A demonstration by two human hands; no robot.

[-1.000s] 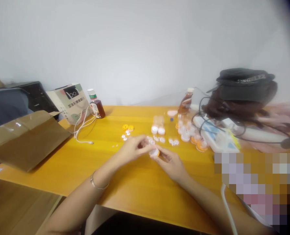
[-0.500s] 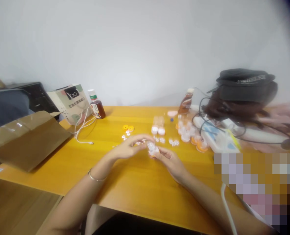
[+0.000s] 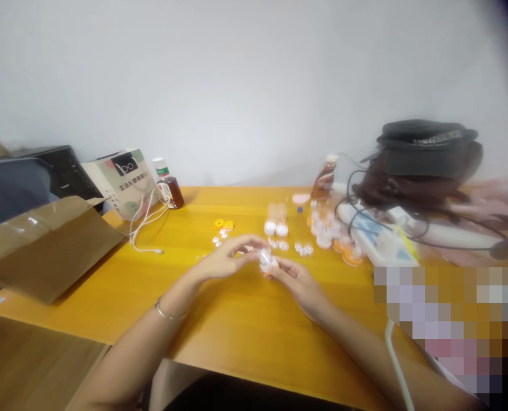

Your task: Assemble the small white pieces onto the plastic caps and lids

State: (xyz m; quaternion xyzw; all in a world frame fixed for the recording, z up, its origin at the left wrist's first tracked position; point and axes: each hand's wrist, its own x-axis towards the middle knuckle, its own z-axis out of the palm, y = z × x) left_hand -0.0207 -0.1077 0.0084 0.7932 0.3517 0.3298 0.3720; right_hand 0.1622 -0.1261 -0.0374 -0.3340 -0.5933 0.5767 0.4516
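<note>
So the little clear plastic piece (image 3: 267, 260) is caught right between both hands, lifted just off the counter (image 3: 245, 325), and it looks like it's held up there so both sets of fingers can get at it from opposite sides. The left hand (image 3: 228, 260) comes in from the left with its fingers curled and pinching the piece's near side, while the right hand (image 3: 299, 282) cups it from below and to the right, fingers pressed on it too. It's blurry, so I can't tell exactly which fingertips are touching. Just beyond the fingers there's a scatter of small white bits (image 3: 299, 248), close enough to grab without reaching. A bit further out and left of the fingers sit two orange rings (image 3: 223, 224), and further out to the right is a cluster of small clear jars (image 3: 331, 234), some on orange bases. Well beyond on the left stands a brown bottle (image 3: 168, 185) next to a paper bag (image 3: 123, 180), with a white cable (image 3: 145, 225) trailing off it. An open cardboard box (image 3: 48, 245) sits far left.
</note>
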